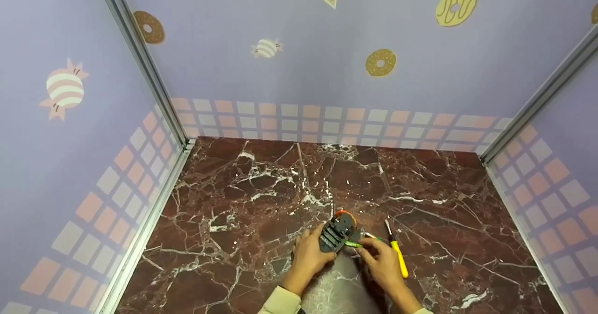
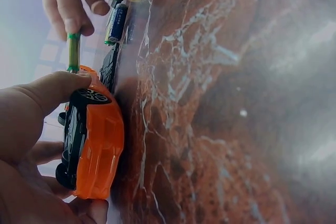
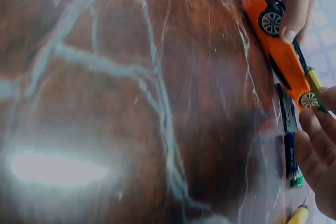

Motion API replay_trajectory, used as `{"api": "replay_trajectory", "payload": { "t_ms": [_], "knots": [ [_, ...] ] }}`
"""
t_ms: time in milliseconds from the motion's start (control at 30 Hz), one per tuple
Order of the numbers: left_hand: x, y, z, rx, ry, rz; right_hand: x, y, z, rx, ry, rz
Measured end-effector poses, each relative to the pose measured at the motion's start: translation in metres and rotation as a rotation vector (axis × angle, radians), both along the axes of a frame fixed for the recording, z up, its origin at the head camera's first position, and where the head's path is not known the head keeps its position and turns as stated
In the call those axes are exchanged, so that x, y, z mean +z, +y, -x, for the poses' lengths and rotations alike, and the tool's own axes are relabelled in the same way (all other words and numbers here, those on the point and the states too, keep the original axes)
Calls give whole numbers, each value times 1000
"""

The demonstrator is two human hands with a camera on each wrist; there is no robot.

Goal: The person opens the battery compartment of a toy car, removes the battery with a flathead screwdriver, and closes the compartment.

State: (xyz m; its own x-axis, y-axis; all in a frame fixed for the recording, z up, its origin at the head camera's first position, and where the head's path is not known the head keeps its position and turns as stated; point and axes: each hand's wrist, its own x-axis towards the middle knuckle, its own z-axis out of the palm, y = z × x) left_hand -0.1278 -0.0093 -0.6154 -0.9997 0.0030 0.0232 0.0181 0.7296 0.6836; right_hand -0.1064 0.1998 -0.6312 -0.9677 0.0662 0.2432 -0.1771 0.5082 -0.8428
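Note:
An orange toy car (image 2: 102, 150) is upside down in my left hand (image 1: 309, 252), which grips it by its sides. On its black underside, the slotted battery compartment (image 1: 332, 237) faces up, uncovered. My right hand (image 1: 382, 261) pinches a green battery (image 2: 73, 56) by one end. The battery's other end is at the car's underside; whether it sits in a slot I cannot tell. Below the car, a black cover (image 3: 287, 108) lies on the marbled surface, close to a dark blue battery (image 2: 118, 22) with a green end.
A screwdriver (image 1: 398, 255) with a yellow and black handle lies just right of my right hand, its tip pointing away. The dark red marbled tabletop (image 1: 224, 258) is bounded by lilac panels (image 1: 299, 80) at the back and both sides.

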Motion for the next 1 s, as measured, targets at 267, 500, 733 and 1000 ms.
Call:
{"api": "replay_trajectory", "payload": {
  "t_ms": [267, 500, 733, 1000],
  "knots": [
    [0, 0, 0, 1, -5, 4, -7, 11, -5, -36, -51, -42],
    [-1, 0, 0, -12, -6, 25, -8, 17, -9, -121, -71, -200],
    [-1, -1, 0, -11, -3, 10, -7, 16, -7, -161, -70, -255],
    [0, 0, -1, -7, -8, 12, -6, 15, -8, -199, -92, -269]
  ]
}}
